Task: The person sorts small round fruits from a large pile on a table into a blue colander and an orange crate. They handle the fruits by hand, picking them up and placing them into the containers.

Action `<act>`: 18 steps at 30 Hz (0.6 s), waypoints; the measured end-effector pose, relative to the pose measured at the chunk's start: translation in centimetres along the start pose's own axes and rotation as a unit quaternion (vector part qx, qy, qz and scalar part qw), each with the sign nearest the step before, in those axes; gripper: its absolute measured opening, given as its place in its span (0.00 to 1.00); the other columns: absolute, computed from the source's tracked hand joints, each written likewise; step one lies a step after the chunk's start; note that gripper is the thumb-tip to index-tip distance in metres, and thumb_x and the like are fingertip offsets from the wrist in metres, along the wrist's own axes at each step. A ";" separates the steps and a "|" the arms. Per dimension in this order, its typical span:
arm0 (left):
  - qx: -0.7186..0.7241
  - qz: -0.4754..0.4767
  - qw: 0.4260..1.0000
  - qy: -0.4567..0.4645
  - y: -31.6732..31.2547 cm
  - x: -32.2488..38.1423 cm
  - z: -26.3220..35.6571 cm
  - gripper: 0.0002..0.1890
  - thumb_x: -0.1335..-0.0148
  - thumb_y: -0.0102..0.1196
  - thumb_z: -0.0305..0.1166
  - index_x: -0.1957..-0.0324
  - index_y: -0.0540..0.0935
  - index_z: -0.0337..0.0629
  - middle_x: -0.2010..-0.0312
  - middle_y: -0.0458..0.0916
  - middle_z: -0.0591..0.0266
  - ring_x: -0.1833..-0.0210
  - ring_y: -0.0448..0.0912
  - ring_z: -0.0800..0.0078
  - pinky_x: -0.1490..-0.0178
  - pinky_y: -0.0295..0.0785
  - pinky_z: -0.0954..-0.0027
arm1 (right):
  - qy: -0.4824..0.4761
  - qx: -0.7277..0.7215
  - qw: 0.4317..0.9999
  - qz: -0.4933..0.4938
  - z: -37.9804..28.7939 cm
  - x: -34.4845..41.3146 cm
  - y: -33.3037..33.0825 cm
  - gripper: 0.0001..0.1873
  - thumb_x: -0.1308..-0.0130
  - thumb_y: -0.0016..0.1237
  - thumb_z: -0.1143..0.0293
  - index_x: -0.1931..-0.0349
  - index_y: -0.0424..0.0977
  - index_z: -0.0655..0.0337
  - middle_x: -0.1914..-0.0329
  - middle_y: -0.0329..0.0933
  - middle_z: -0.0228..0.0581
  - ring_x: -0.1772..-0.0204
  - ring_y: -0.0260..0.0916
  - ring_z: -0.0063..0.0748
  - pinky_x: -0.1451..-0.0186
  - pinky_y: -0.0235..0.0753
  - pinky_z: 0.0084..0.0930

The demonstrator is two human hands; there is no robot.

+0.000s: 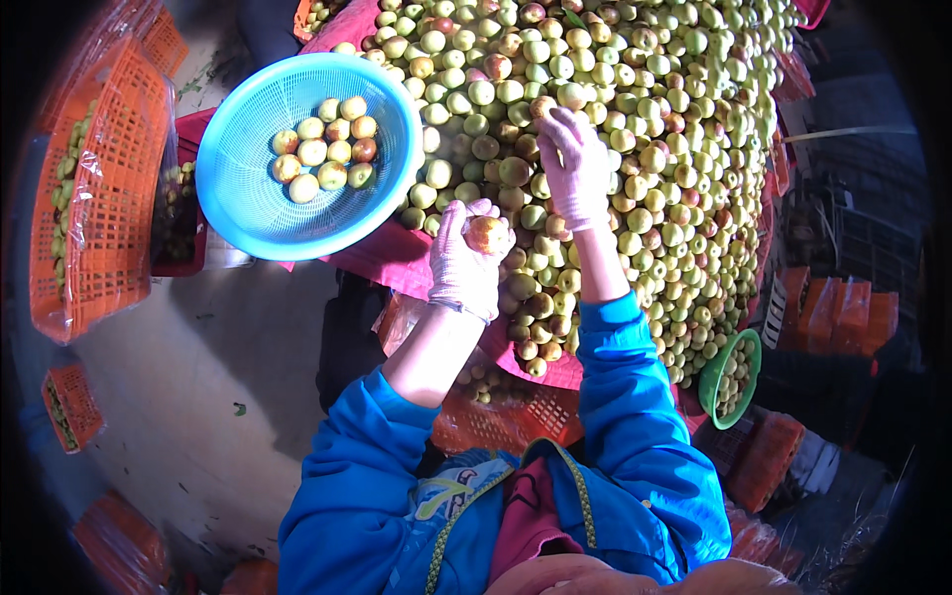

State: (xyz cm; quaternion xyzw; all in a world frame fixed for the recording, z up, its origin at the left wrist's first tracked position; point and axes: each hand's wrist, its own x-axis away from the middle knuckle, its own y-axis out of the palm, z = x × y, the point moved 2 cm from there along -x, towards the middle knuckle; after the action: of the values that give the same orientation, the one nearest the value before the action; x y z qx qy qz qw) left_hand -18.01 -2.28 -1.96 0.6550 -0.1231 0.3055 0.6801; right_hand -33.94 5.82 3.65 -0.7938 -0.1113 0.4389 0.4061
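Note:
My left hand [470, 256], in a pale knitted glove, holds a round russet-and-yellow jujube-like fruit [487, 235] in its upturned palm. It is over the near left edge of a large heap of green and reddish fruits [654, 178]. Farther out over the heap, my gloved right hand [575, 163] has its fingertips at a brownish fruit [542, 107]; whether they grip it is unclear. Left of both hands, a blue plastic mesh basket [245, 134] is tilted and holds several reddish-yellow fruits [312, 152] at its bottom.
Red cloth [387, 260] edges the heap. A green basket of fruits [753, 349] stands at the right. Orange plastic crates [123, 193], some wrapped in clear film, are at the far left, with more crates [833, 316] at the right. Another orange crate [513, 424] is just before my body.

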 end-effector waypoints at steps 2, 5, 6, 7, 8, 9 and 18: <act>-0.009 -0.002 1.000 -0.005 0.0 0.1 -0.1 0.20 0.29 0.51 0.49 0.60 0.79 0.39 0.64 0.80 0.58 0.62 0.78 0.64 0.54 0.75 0.59 | -0.015 0.112 0.992 -0.058 1.4 -2.5 1.5 0.16 0.41 0.57 0.67 0.51 0.79 0.49 0.47 0.78 0.36 0.47 0.75 0.44 0.47 0.76 0.39; -0.008 -0.002 1.000 -0.021 -0.1 0.1 0.3 0.21 0.26 0.45 0.48 0.57 0.76 0.36 0.64 0.79 0.54 0.59 0.78 0.58 0.49 0.75 0.52 | -0.087 0.241 0.954 -0.158 2.8 -4.3 3.7 0.17 0.42 0.56 0.63 0.51 0.75 0.48 0.55 0.74 0.36 0.52 0.72 0.44 0.51 0.74 0.41; -0.016 -0.009 1.000 -0.013 -0.2 0.2 0.4 0.21 0.27 0.45 0.48 0.56 0.76 0.37 0.63 0.79 0.55 0.58 0.78 0.58 0.48 0.74 0.53 | -0.118 0.209 0.960 -0.144 3.2 -4.2 3.6 0.16 0.42 0.56 0.64 0.53 0.75 0.49 0.56 0.74 0.35 0.52 0.72 0.44 0.52 0.74 0.42; -0.035 -0.007 0.999 0.005 -0.3 0.1 0.3 0.20 0.27 0.46 0.47 0.55 0.76 0.38 0.62 0.80 0.55 0.57 0.79 0.59 0.47 0.74 0.53 | -0.118 0.196 0.960 -0.163 4.0 -4.0 3.2 0.14 0.43 0.56 0.64 0.55 0.75 0.49 0.58 0.73 0.35 0.52 0.72 0.43 0.52 0.74 0.42; -0.017 -0.005 1.000 -0.014 -0.5 0.0 0.3 0.19 0.28 0.47 0.47 0.56 0.76 0.38 0.62 0.80 0.56 0.57 0.79 0.59 0.47 0.74 0.53 | -0.159 0.205 0.962 -0.090 4.4 -2.9 2.1 0.13 0.45 0.57 0.65 0.59 0.74 0.50 0.60 0.73 0.34 0.54 0.73 0.42 0.55 0.74 0.40; 0.006 -0.026 0.999 -0.029 -0.6 -0.1 0.1 0.19 0.28 0.47 0.47 0.57 0.76 0.38 0.61 0.79 0.56 0.56 0.79 0.59 0.47 0.74 0.52 | -0.156 0.167 0.972 -0.055 5.1 -2.4 1.4 0.11 0.47 0.57 0.66 0.63 0.73 0.51 0.65 0.73 0.35 0.60 0.73 0.41 0.58 0.73 0.37; -0.096 -0.013 0.979 -0.181 -4.4 0.4 -5.4 0.08 0.33 0.57 0.34 0.56 0.78 0.43 0.63 0.79 0.61 0.59 0.78 0.64 0.51 0.77 0.61 | -0.193 0.192 0.962 -0.001 9.2 2.7 -3.3 0.15 0.48 0.62 0.66 0.59 0.77 0.50 0.61 0.75 0.30 0.61 0.74 0.36 0.57 0.73 0.36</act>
State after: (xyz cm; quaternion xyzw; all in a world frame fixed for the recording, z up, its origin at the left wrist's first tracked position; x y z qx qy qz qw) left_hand -16.49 3.27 -5.92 0.6325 -0.2646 0.1594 0.7103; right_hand -39.01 14.44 1.88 -0.6013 -0.1022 0.5961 0.5221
